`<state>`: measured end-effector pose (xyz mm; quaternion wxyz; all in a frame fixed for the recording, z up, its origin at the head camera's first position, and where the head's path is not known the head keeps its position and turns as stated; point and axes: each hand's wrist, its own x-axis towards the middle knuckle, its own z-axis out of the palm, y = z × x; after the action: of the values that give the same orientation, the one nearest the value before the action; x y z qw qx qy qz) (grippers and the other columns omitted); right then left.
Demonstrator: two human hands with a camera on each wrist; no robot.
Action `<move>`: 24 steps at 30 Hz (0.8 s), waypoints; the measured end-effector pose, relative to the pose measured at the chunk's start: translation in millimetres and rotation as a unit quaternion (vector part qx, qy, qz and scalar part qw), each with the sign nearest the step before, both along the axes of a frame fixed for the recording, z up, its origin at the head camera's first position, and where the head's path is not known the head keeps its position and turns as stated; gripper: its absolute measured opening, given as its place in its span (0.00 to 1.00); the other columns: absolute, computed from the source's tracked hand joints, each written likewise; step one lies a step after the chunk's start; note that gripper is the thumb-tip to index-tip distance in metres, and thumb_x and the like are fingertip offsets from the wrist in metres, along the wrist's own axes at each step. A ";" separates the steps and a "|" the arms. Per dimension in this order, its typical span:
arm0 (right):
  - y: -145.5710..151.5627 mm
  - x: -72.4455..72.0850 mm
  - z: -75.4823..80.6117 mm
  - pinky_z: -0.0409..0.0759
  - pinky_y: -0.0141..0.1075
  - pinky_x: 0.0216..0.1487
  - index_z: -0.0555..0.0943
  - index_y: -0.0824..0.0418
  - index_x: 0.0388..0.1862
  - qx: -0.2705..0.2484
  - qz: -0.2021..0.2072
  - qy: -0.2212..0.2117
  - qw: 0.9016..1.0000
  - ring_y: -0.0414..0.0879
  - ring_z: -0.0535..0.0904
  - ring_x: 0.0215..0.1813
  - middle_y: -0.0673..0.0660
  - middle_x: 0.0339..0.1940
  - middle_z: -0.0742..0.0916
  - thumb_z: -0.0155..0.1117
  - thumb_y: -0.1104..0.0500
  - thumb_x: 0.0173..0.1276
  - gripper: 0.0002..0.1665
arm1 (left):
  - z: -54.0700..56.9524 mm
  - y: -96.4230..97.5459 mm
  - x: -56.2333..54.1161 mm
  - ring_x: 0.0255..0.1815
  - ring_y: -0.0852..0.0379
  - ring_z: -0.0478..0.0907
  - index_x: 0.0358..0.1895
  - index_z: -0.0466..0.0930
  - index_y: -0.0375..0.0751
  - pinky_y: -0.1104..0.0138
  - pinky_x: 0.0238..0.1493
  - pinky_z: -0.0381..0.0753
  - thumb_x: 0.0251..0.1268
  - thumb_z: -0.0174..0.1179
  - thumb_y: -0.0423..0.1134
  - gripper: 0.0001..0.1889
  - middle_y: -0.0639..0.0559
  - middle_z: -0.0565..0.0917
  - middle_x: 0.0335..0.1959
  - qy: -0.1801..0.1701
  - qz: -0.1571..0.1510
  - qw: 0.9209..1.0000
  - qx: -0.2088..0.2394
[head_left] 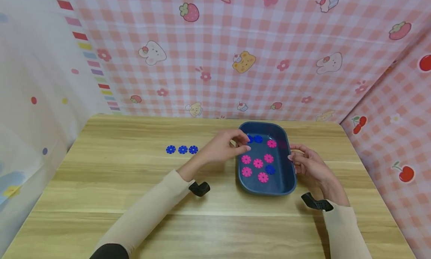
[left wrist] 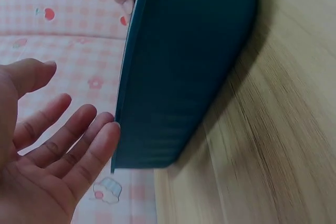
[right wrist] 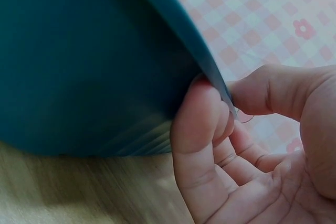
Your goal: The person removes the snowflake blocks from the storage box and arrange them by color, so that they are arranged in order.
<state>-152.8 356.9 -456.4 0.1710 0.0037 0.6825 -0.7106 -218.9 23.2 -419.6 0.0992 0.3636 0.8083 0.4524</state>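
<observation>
A dark blue rectangular tray point(head_left: 266, 188) stands on the table, holding several pink notched discs point(head_left: 257, 163) and blue notched discs point(head_left: 270, 169). My right hand point(head_left: 311, 165) pinches the tray's right rim; in the right wrist view the thumb point(right wrist: 268, 90) is on one side of the wall and the fingers point(right wrist: 197, 124) are on the other. My left hand point(head_left: 223, 146) hovers at the tray's left rim, thumb and fingers apart. Its palm is bare in the left wrist view. Those fingers partly cover a blue disc at the tray's far left.
Three blue notched discs point(head_left: 183, 149) lie in a row on the wooden table point(head_left: 215, 229), left of the tray. A pink checked cloth point(head_left: 215, 45) hangs behind the table, with more cloth at both sides.
</observation>
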 end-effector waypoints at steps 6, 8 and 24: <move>0.3 0.4 -0.1 0.88 0.33 0.35 0.62 0.64 0.67 -0.003 0.001 0.002 1.000 0.39 0.87 0.32 0.49 0.38 0.89 0.59 0.62 0.79 0.24 | 1.5 16.8 -2.6 0.51 0.60 0.82 0.55 0.82 0.45 0.66 0.51 0.84 0.71 0.66 0.46 0.15 0.54 0.86 0.49 0.040 -0.033 0.998 -0.045; 0.2 0.3 0.2 0.88 0.33 0.35 0.62 0.64 0.67 -0.003 0.001 0.002 1.000 0.39 0.87 0.32 0.49 0.38 0.89 0.59 0.61 0.79 0.24 | 2.6 21.9 -3.6 0.53 0.59 0.82 0.56 0.82 0.46 0.68 0.53 0.84 0.71 0.66 0.47 0.16 0.54 0.87 0.50 0.046 -0.042 0.997 -0.055; 0.5 0.1 1.2 0.88 0.31 0.35 0.62 0.64 0.67 -0.008 0.009 0.004 1.000 0.38 0.86 0.31 0.47 0.36 0.88 0.56 0.61 0.80 0.23 | -3.9 73.9 -18.6 0.47 0.63 0.83 0.67 0.77 0.44 0.75 0.46 0.81 0.67 0.69 0.49 0.28 0.52 0.85 0.52 -0.032 -0.124 0.980 -0.155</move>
<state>-152.7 357.4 -455.2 0.1748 -0.0065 0.6773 -0.7146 -237.5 97.1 -423.5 0.2355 0.4263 0.8138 0.3172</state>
